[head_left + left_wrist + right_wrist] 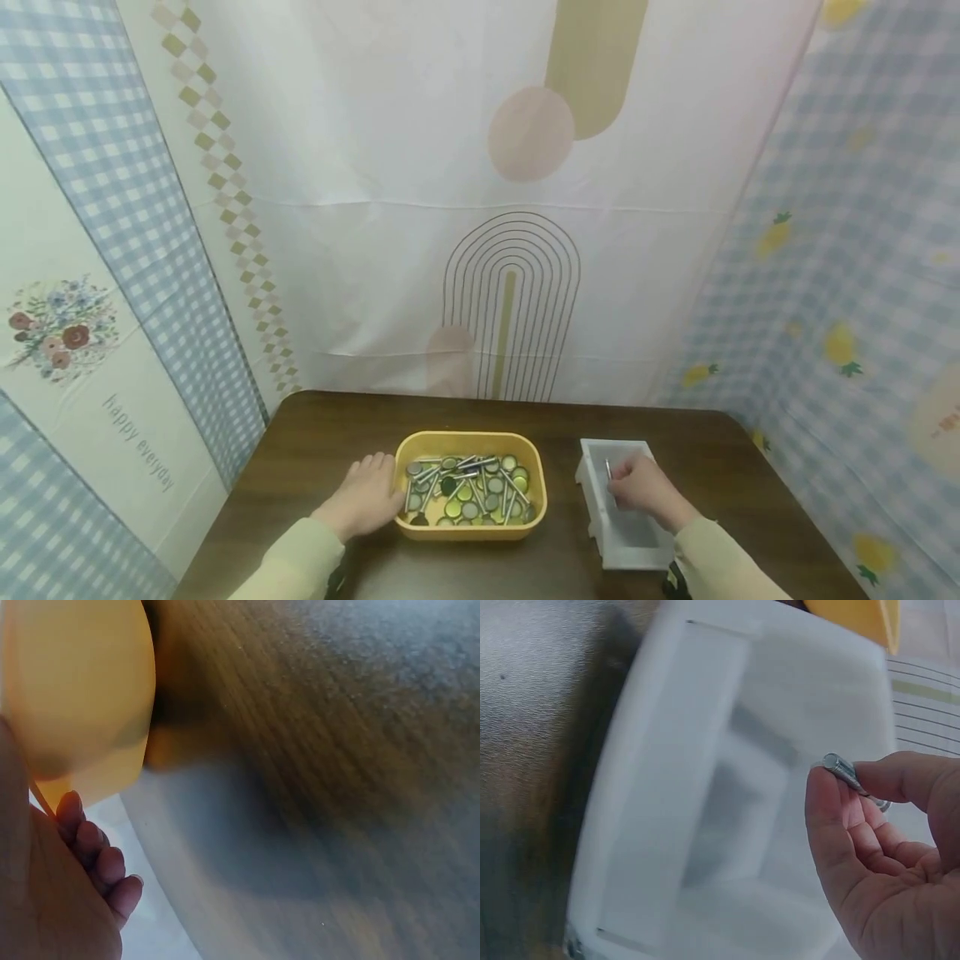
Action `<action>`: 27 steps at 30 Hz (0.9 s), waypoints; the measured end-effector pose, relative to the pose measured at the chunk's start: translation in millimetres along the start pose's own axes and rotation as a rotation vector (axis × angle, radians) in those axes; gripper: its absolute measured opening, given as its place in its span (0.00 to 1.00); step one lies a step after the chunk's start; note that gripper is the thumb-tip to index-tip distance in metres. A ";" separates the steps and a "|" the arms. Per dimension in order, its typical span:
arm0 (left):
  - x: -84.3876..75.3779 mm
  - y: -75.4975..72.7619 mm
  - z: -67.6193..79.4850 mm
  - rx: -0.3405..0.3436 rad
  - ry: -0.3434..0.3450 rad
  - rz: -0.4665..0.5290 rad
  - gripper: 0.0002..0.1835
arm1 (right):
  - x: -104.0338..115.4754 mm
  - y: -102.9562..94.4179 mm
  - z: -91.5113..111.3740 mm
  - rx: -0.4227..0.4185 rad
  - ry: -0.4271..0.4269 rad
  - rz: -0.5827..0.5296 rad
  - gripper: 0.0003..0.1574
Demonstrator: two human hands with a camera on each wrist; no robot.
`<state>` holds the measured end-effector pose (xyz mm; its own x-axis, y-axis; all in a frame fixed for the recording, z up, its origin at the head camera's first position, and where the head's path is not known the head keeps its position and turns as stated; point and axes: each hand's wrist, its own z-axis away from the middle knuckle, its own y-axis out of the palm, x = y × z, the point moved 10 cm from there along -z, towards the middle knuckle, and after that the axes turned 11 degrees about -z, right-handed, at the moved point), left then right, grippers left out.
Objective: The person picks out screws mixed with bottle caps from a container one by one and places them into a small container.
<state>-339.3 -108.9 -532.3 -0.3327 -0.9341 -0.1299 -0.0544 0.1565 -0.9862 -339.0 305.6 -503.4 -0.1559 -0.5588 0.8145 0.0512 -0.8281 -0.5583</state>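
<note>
At the left end of the yellow bin (470, 533), my left hand (363, 496) rests against the wall, its fingers fairly straight. The left wrist view shows its fingertips (110, 862) beside the yellow wall (82, 682). Inside the bin lie many round metal caps and silver bolts (467, 477). Over the white tray (637, 557), my right hand (648, 489) pinches one silver bolt (841, 769) between thumb and index finger. The bolt's end shows past the fingertips; its middle is partly covered.
Both containers stand on a dark brown wooden table (330, 425), with a gap between them. Behind the table hangs a white printed cloth (375, 292). Blue checked cloths (810, 250) close off both sides.
</note>
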 end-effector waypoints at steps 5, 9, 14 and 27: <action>-1.2 -0.5 -1.0 -0.008 0.008 -0.008 0.16 | -12.8 5.9 -2.6 0.013 0.015 0.049 0.08; -0.8 -0.5 -0.6 -0.013 -0.006 0.001 0.15 | -21.2 13.9 -7.1 0.054 0.012 0.093 0.17; -3.6 -1.2 0.3 0.016 -0.015 0.013 0.14 | -25.8 18.6 -6.6 0.076 0.009 0.134 0.19; -3.4 -8.1 4.0 -0.042 -0.024 0.037 0.14 | -21.5 19.2 -5.5 0.063 0.008 0.151 0.16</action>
<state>-334.0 -108.3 -524.2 -0.3128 -0.9346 -0.1693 -0.0820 0.2041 -0.9755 -340.1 302.0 -532.5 -0.1493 -0.6767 0.7209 0.1361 -0.7362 -0.6629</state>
